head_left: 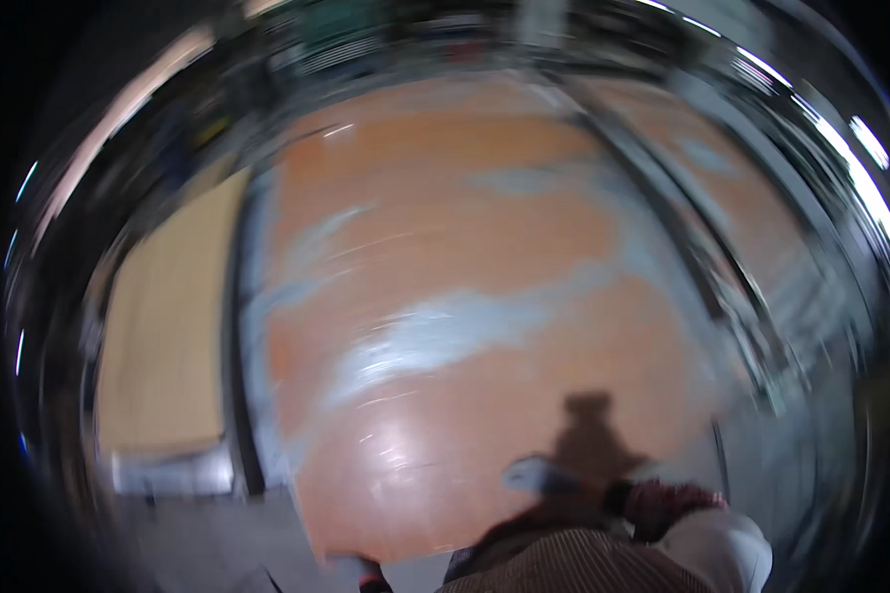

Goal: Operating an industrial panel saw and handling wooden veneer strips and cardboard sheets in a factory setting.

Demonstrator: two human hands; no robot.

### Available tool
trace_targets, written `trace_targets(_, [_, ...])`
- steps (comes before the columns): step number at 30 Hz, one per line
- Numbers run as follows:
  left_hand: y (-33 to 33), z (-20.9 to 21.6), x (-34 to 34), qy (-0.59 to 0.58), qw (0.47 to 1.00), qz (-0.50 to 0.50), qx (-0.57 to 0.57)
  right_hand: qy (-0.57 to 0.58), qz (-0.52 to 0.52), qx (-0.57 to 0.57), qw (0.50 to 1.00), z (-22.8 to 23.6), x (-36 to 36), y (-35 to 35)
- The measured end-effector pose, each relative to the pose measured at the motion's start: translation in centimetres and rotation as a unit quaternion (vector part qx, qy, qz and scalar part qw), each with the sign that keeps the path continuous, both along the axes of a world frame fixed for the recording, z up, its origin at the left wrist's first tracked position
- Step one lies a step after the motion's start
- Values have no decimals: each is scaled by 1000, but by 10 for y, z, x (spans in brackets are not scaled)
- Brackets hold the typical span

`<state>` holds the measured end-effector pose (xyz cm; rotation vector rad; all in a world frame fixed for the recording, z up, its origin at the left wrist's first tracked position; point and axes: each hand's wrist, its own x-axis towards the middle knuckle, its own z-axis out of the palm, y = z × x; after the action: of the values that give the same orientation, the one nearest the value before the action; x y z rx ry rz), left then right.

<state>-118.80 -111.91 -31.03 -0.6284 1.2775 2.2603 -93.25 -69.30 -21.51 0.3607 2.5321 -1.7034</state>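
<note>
The whole view is smeared by motion. A large orange sheet-like surface (445,227) with worn blue-grey patches spreads out before me. My right hand (618,497), dark and blurred, is low over its near right part, below a reddish patterned cuff and a pale sleeve. Just left of this hand is a small light grey-blue thing (529,474); whether I hold it cannot be made out. At the near left edge of the surface, a dark shape with a bit of red (366,573) appears to be my left hand, mostly cut off by the picture's lower edge.
A tan board (168,326) with a pale near end lies along the left, beyond a dark rail (239,346). Long dark rails (663,188) run along the right, with another orange surface (702,148) behind them. My shadow falls on the near right. Blurred equipment lines the back.
</note>
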Motion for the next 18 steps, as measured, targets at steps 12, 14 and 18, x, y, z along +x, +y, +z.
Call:
trace_targets(12, [305,19,245,72,620,-718,-308,-104,-614,-239,745,116,433,-119])
trace_targets(14, [328,16,313,120,494,-804,-309,-82,-633,-257,725,109,486,-109])
trace_targets(18, [393,5,448,352,163,-884,-262,15,-639,-107,761,123,604,-53])
